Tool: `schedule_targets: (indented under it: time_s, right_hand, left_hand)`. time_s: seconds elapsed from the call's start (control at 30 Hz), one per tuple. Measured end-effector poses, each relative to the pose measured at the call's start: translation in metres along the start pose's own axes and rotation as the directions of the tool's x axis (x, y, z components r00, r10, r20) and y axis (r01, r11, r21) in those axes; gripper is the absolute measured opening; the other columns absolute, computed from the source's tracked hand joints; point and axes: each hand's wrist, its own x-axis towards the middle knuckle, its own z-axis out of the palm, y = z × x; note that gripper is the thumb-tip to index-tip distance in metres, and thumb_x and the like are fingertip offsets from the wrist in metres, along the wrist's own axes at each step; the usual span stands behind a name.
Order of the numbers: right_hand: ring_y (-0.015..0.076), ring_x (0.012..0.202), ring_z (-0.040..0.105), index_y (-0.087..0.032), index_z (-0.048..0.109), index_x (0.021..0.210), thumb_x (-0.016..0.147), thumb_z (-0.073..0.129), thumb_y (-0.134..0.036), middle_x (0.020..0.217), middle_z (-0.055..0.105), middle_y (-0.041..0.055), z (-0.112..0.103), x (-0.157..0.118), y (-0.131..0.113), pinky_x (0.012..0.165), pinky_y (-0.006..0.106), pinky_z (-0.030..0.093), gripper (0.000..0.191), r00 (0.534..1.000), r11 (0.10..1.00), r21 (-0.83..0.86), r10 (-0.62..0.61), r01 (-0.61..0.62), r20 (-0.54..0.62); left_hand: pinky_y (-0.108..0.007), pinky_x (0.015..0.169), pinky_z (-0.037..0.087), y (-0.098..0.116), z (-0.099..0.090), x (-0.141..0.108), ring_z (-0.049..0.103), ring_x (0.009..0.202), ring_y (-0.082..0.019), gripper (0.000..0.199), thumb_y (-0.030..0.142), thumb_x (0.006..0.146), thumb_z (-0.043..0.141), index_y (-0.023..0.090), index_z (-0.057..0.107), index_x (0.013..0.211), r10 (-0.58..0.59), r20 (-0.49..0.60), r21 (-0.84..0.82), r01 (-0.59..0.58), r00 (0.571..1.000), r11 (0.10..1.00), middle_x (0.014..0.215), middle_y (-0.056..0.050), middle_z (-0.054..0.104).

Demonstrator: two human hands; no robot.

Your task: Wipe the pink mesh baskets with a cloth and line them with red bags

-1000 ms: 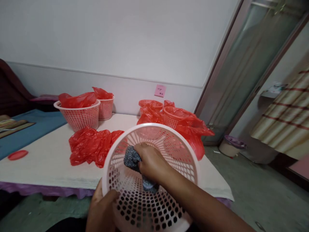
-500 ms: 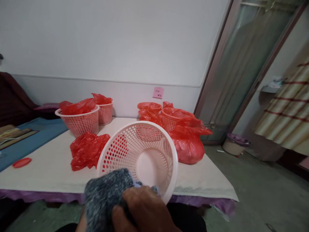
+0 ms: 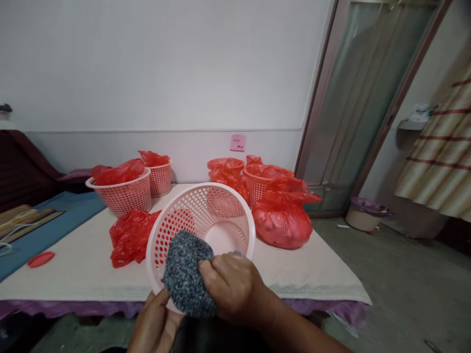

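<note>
A pale pink perforated plastic basket tilts toward me at the table's front edge, its open mouth facing me. My left hand grips the basket's lower left rim, thumb side up. Bunched in the closed fingers of my right hand is a fuzzy dark grey-blue cloth, which lies over the basket's near rim and hides part of it. Just left of the basket is a crumpled red plastic bag. A full, knotted red bag sits to its right.
Pink baskets with red bags stand behind at left and right. A red oval lid-like piece lies on the white-covered table. A pink note is on the wall; a bin stands on the floor.
My right hand and the cloth have moved up and become clear of the bottom edge. My left hand has come into sight on the rim. The basket has shifted slightly left.
</note>
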Motion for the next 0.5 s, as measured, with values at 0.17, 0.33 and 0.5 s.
schedule_targets:
  time_s: [0.17, 0.33, 0.5]
  right_hand:
    - [0.021, 0.059, 0.053, -0.008, 0.054, 0.109, 0.085, 0.039, -0.023, 0.07, 0.059, 0.006, 0.0, 0.001, 0.019, 0.049, 0.034, 0.039, 0.032, 1.0, 1.0, 0.007, 0.017, -0.017, -0.013]
    - [0.0239, 0.069, 0.06, -0.009, 0.051, 0.113, 0.077, 0.046, -0.023, 0.08, 0.063, 0.0104, 0.005, 0.004, 0.042, 0.057, 0.034, 0.048, 0.039, 0.996, 0.996, 0.023, 0.09, -0.09, -0.012]
    - [0.0244, 0.075, 0.064, -0.013, 0.049, 0.116, 0.078, 0.054, -0.029, 0.087, 0.066, 0.0104, 0.014, 0.008, 0.063, 0.062, 0.033, 0.051, 0.042, 0.984, 0.98, 0.101, 0.174, -0.17, -0.035]
  left_hand:
    - [-0.036, 0.078, 0.058, 0.001, 0.003, -0.002, 0.066, 0.103, -0.027, 0.044, 0.018, 0.075, 0.066, 0.021, 0.059, 0.118, -0.061, 0.0, -0.055, 0.061, 0.998, 0.997, 0.108, -0.008, 0.07]
    - [-0.046, 0.088, 0.055, -0.004, -0.012, 0.014, 0.054, 0.121, -0.032, 0.056, 0.047, 0.071, 0.073, 0.022, 0.054, 0.118, 0.032, 0.056, 0.137, -0.04, 0.998, 0.99, 0.13, -0.011, 0.058]
    - [-0.058, 0.108, 0.034, 0.005, -0.036, 0.032, 0.036, 0.136, -0.035, 0.079, 0.048, 0.075, 0.068, 0.018, 0.033, 0.14, 0.718, 0.195, 0.706, -0.604, 0.668, 0.37, 0.146, -0.019, 0.038]
